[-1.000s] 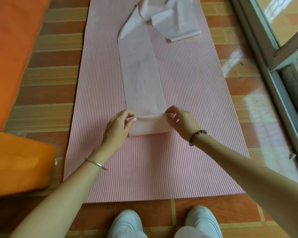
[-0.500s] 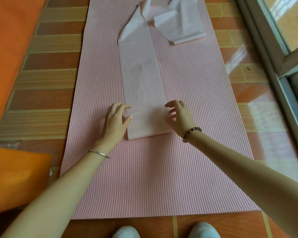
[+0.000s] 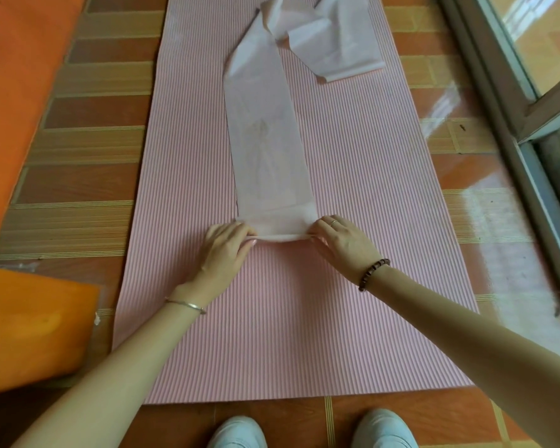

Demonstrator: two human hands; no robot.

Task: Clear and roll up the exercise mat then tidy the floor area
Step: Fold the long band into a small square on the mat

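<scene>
The band lies lengthwise down the middle of the mat, its far end crumpled. The left hand and right hand each pinch a corner of its near, folded-over end. It looks thin, limp and light, so it is probably best rolled from those corners.

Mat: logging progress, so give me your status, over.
Left hand and right hand each pinch the band at its folded near end. Rest of band lies on the mat, far end crumpled. Mat flat, not rolled.
</scene>
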